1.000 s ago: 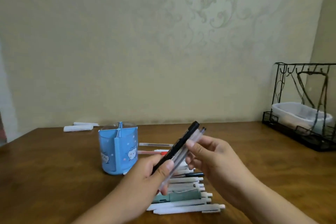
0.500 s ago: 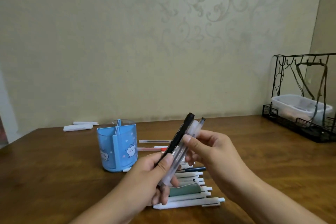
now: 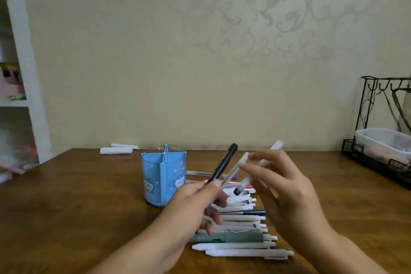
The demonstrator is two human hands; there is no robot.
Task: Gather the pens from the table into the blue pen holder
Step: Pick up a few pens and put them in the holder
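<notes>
The blue pen holder (image 3: pixel 163 176), divided into compartments, stands upright on the wooden table (image 3: pixel 77 202), left of my hands. My left hand (image 3: pixel 198 204) is shut on a black pen (image 3: pixel 224 162) and a clear pen (image 3: pixel 233 169), both slanting up to the right. My right hand (image 3: pixel 287 191) pinches another clear pen (image 3: pixel 262 163) with a white cap, tilted, its dark end low. Beneath my hands lies a row of several pens (image 3: pixel 242 244), mostly white, one dark blue, with a grey-green case among them. More pens lie behind the holder.
A black wire rack (image 3: pixel 364 118) holding a clear plastic box (image 3: pixel 378 142) stands at the table's right edge. Two white paper rolls (image 3: pixel 115 150) lie at the back left. A white shelf unit (image 3: pixel 24 78) stands left of the table.
My right hand has drawn one clear pen away from the bundle, to the right. My left hand keeps the black pen and the other clear pen. The view has shifted slightly.
</notes>
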